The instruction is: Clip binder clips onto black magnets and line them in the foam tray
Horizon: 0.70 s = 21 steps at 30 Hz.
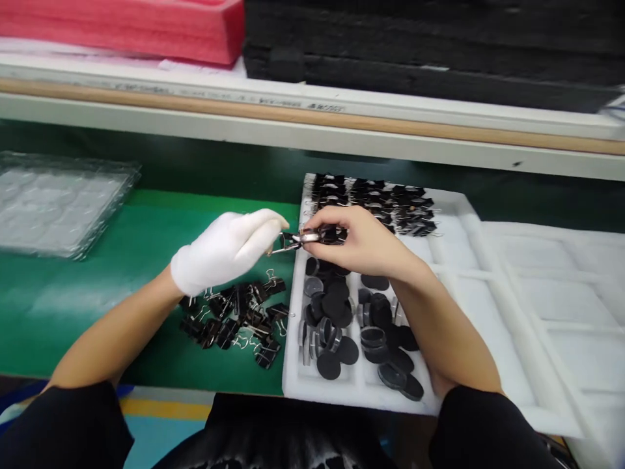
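My left hand (227, 251), in a white glove, pinches one end of a black binder clip (293, 240) with its fingers together. Bare and curled, my right hand (359, 242) grips the other end of the same clip, and something dark shows under its fingers. Both hands meet above the left edge of a white foam tray (454, 260). Below the left hand lies a loose heap of black binder clips (237, 319) on the green mat (97, 293). Several black round discs (342, 326) fill the tray's near compartments.
More clipped black parts (375, 198) lie in rows in the tray's far compartments. A clear plastic blister tray (58, 202) rests at the far left. A second white foam tray (561, 299) lies to the right. A shelf (312, 124) overhead carries pink foam (131, 26) and black foam (430, 52).
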Available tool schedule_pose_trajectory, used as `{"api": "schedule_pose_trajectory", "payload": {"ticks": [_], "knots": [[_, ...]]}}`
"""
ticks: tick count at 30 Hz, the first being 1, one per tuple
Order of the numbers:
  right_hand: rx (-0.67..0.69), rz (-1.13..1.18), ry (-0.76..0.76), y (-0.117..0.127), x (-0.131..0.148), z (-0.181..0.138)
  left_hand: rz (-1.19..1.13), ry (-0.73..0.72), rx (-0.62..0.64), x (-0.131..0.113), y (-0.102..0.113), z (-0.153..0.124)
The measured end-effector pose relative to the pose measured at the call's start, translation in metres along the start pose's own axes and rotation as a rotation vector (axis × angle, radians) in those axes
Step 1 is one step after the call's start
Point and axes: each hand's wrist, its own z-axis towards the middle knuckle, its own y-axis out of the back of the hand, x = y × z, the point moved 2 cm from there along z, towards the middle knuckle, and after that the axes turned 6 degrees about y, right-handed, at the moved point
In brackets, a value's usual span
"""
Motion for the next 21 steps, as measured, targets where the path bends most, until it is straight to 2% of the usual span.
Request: {"api": "schedule_pose_trajectory", "payload": {"ticks": [4, 7, 10, 12, 13, 17, 21], "knots": [[0.094, -0.123, 0.076, 0.061, -0.012, -0.019, 0.045, 0.028, 0.026, -0.001, 0.011, -0.004], [0.133, -0.233, -0.018, 0.110, -0.046, -0.059, 0.123, 0.069, 0.045, 0.002, 0.017, -0.004], [-0.037, -0.464, -0.157, 0.142, -0.093, -0.112, 0.159, 0.068, 0.056, 0.005, 0.018, -0.001], [-0.207, -0.641, -0.233, 0.149, -0.122, -0.143, 0.159, 0.055, 0.076, 0.004, 0.017, 0.002], [-0.248, -0.696, -0.260, 0.149, -0.134, -0.155, 0.158, 0.050, 0.090, 0.004, 0.016, 0.004], [-0.192, -0.794, -0.295, 0.136, -0.162, -0.174, 0.175, 0.042, 0.125, 0.005, 0.012, 0.009], [-0.158, -0.827, -0.299, 0.127, -0.165, -0.168, 0.187, 0.042, 0.147, 0.009, 0.010, 0.009]]}}
